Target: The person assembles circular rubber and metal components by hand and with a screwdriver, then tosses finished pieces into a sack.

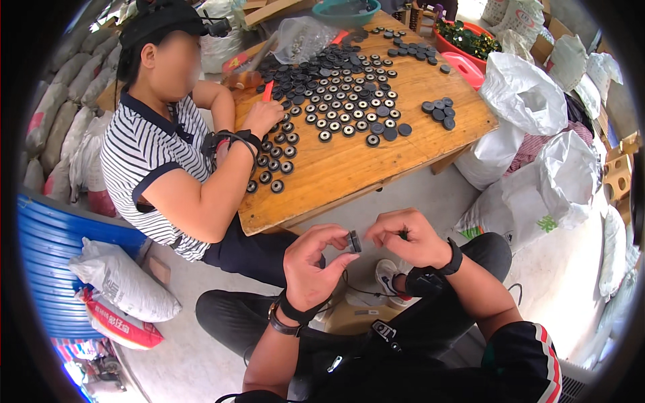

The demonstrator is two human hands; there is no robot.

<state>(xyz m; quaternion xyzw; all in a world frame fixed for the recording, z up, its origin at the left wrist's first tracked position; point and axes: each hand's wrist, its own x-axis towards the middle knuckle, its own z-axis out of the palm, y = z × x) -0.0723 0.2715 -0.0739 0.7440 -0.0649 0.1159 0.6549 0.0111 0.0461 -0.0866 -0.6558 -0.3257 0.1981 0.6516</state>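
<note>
In front of my lap, my left hand (314, 263) pinches a small black wheel (354, 241) on edge between thumb and fingers. Close to its right, my right hand (411, 239) is curled, fingertips pointing at the wheel without touching it. A dark bit shows among its fingers, too small to name. Beyond both hands, a wooden table (430, 161) carries many black wheels with metal centres (324, 136) laid out in rows. Plain black discs (439, 109) sit to their right, and more are heaped farther back.
A co-worker (181, 134) sits at the table's left, one hand on a red-orange strip (268, 91). White woven sacks (531, 94) stand to the right, with a red tub (463, 54) behind. Filled sacks (124, 279) lie on the left floor. A teal basin (346, 19) rests on the table's far end.
</note>
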